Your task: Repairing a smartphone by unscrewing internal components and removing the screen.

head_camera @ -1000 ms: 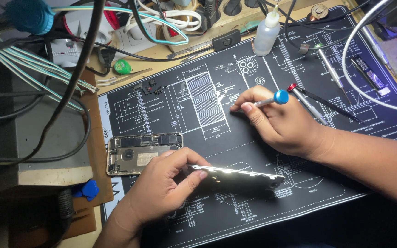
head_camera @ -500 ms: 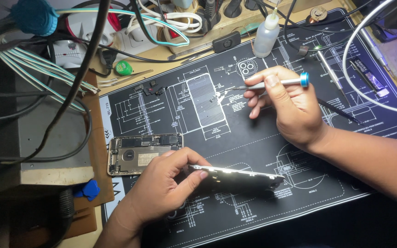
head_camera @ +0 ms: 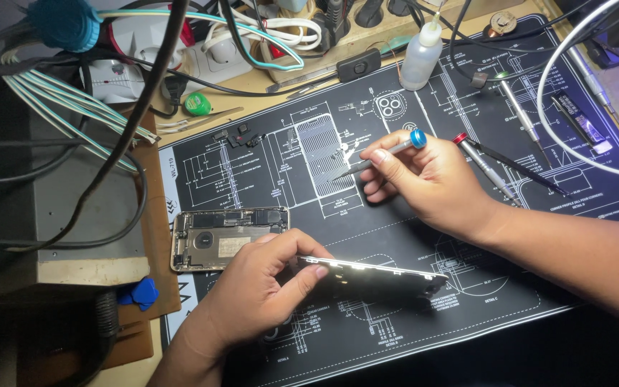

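My left hand [head_camera: 259, 287] grips the left end of a detached phone screen panel [head_camera: 381, 276], held nearly edge-on just above the dark printed work mat [head_camera: 266, 161]. Beside that hand lies the opened phone body [head_camera: 216, 239], its inner parts facing up. My right hand [head_camera: 424, 179] holds a thin screwdriver with a blue cap [head_camera: 388, 152]; its tip points left and down at the mat, close to some tiny screws and small black parts [head_camera: 241, 137].
A red-capped screwdriver [head_camera: 485, 168] and other drivers [head_camera: 514, 100] lie right of my right hand. A small white squeeze bottle [head_camera: 422, 54], a power strip [head_camera: 130, 68], cables and a white looped cord [head_camera: 574, 136] crowd the back. Blue plastic picks [head_camera: 140, 292] sit at the left.
My right hand lifted off the mat with the blue-capped screwdriver, turned it and now points its tip left toward the mat's middle. My left hand and the screen panel stayed put.
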